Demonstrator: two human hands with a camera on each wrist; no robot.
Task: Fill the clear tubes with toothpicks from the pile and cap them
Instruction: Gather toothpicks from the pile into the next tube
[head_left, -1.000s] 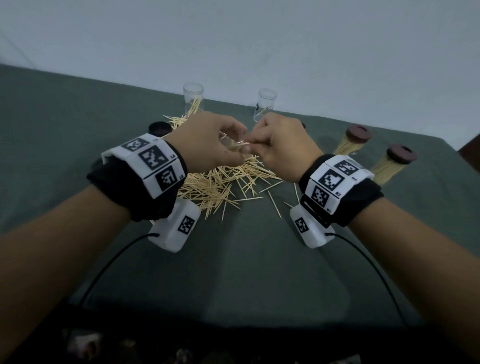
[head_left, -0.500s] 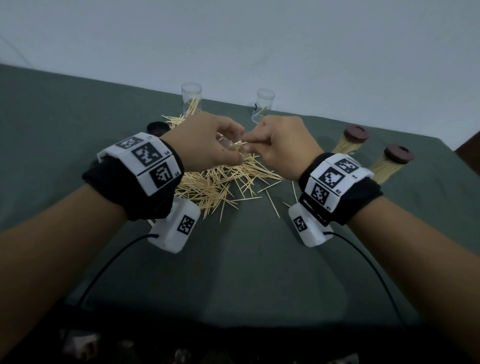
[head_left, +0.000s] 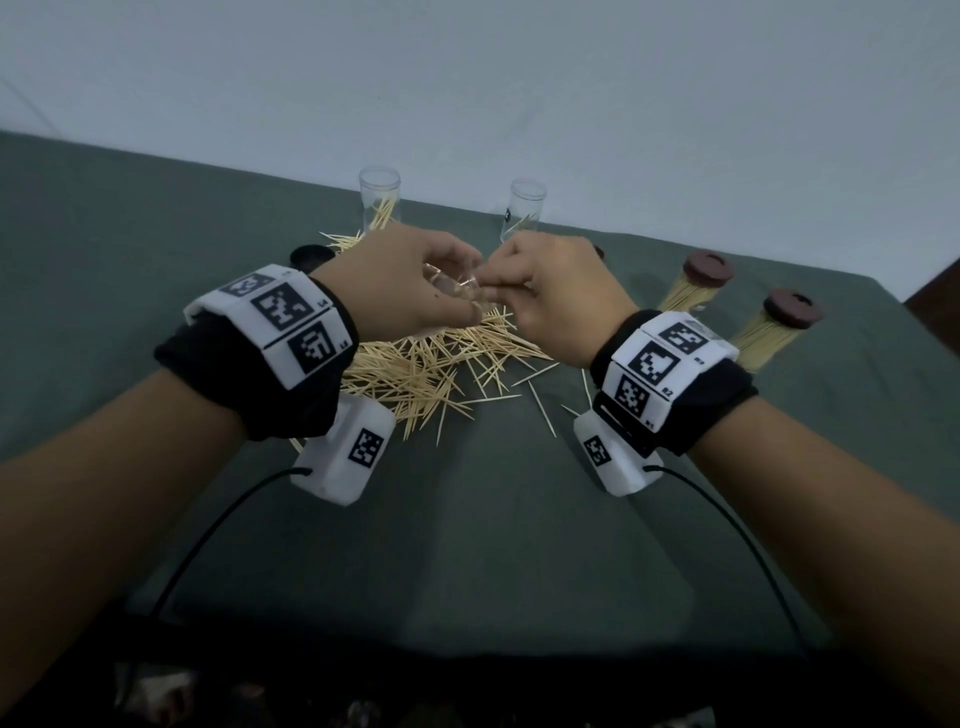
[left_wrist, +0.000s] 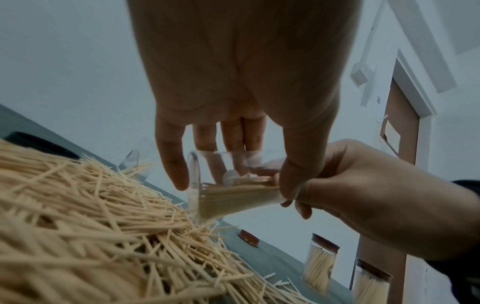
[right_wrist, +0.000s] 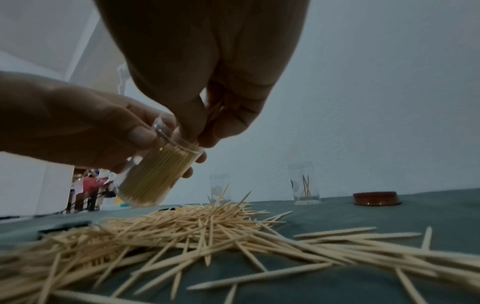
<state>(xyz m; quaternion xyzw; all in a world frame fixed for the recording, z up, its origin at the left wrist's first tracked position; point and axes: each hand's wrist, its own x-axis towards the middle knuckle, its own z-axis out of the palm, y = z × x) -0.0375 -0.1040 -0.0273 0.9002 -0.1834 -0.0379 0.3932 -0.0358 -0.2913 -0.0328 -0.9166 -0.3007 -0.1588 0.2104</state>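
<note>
Left hand (head_left: 410, 291) still gripping tube (right_wrist: 155, 174), right hand (head_left: 561, 296) apparently still pinching toothpicks (right_wrist: 214, 112).

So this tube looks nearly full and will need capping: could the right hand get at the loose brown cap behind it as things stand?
Probably not yet: the right hand is pinching toothpicks at the mouth of the held tube. The brown cap lies unobstructed on the cloth, so once it lets go, likely yes.

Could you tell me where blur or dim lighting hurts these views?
Head view: dim but sharp, straight edges bowed. Left wrist view: the near toothpick pile is smeared, the tube sharper. Right wrist view: foreground toothpicks blur, and the right hand is dark against the wall.
</note>
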